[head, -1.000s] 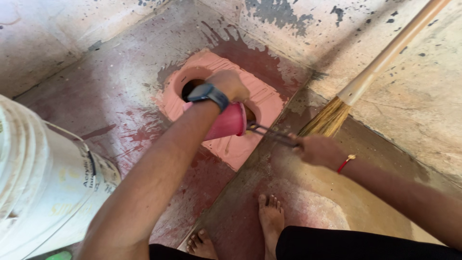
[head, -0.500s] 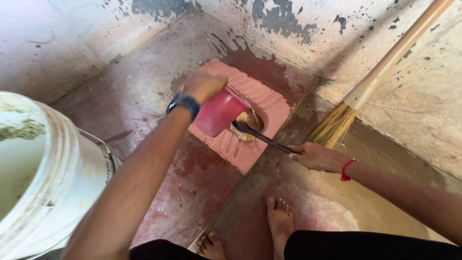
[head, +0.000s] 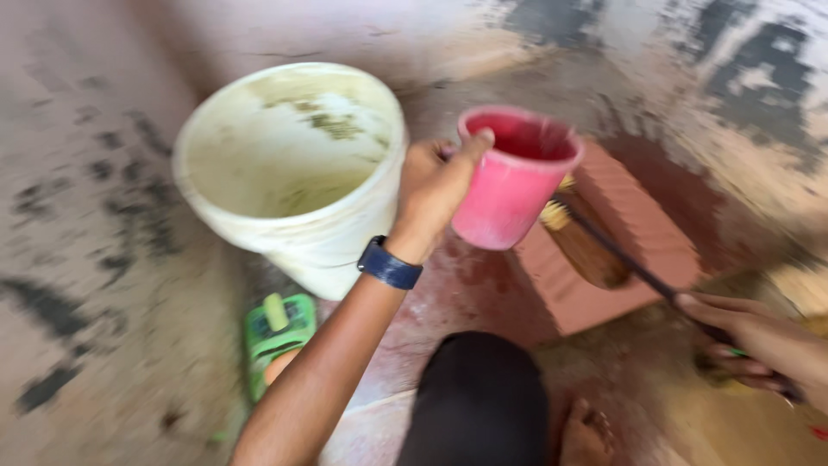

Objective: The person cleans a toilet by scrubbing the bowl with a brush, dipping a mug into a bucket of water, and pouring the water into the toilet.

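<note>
My left hand (head: 434,192) grips a red plastic mug (head: 513,177) by its handle and rim, holding it upright in the air between the white bucket (head: 297,173) and the pink squat pan (head: 634,250). A dark watch sits on that wrist. My right hand (head: 759,338) holds the thin dark handle of a scrub brush (head: 586,246), whose bristled head rests on the squat pan. The picture is blurred by motion.
The large white bucket stands on the stained floor to the left of the mug. A green bottle-like object (head: 276,332) lies on the floor below it. My dark-clothed knee (head: 479,401) and a bare foot (head: 591,436) are at the bottom. Stained walls rise behind.
My left hand has lifted the red mug from its tipped position over the pan to upright, nearer the bucket. The view swung left, and the broom left the frame.
</note>
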